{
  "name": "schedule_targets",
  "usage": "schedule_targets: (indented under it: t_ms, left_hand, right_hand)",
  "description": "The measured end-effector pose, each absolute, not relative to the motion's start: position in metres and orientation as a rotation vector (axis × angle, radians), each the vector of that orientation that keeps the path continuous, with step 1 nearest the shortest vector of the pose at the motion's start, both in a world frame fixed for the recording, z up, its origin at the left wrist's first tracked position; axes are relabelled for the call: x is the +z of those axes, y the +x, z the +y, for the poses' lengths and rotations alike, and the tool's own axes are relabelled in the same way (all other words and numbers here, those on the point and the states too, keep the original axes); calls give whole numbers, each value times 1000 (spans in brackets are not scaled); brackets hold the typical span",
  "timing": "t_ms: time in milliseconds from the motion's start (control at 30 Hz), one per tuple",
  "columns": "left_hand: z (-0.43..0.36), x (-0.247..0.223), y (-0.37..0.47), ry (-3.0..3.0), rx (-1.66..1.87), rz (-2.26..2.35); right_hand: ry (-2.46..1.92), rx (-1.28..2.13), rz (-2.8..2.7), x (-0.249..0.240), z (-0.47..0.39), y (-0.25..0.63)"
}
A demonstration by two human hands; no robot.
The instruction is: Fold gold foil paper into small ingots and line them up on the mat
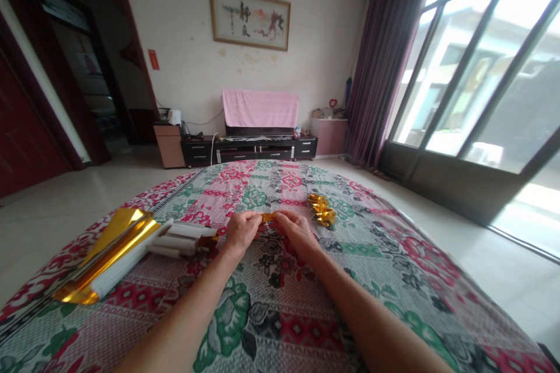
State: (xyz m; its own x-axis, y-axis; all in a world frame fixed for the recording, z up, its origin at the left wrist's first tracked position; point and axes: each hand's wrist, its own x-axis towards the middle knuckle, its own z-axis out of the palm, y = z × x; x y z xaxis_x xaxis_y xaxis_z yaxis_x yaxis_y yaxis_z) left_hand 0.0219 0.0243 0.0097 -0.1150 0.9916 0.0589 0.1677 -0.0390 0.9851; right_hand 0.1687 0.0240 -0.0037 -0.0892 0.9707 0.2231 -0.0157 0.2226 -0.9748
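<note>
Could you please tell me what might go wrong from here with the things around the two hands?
The small gold piece, pinched between the fingertips of the left hand and right hand, might crease or tear if pulled unevenly. The white rolls lie close beside the left hand, so a sideways move could knock them. The gold cluster beside the right hand might be brushed out of place.

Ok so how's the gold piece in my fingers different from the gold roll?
The gold piece is short and narrow; the gold roll is far longer and wider. The gold piece is held between the left hand and right hand, while the gold roll lies on the patterned cloth, touched by neither. Both are shiny and gold-coloured.
</note>
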Motion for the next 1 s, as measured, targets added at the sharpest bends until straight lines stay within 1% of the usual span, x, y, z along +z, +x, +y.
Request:
schedule_targets:
  t_ms: [300,600,1000]
  left_hand:
    - [21,13,26,1190,1237,1346]
    - [20,16,24,1122,1200,1331]
    - [18,18,23,1052,1301,1238]
  right_hand:
    - [-970,1188,-1214,0,20,163]
    - [-972,1191,-1195,0,21,163]
    - [-962,1186,-1144,-6,25,165]
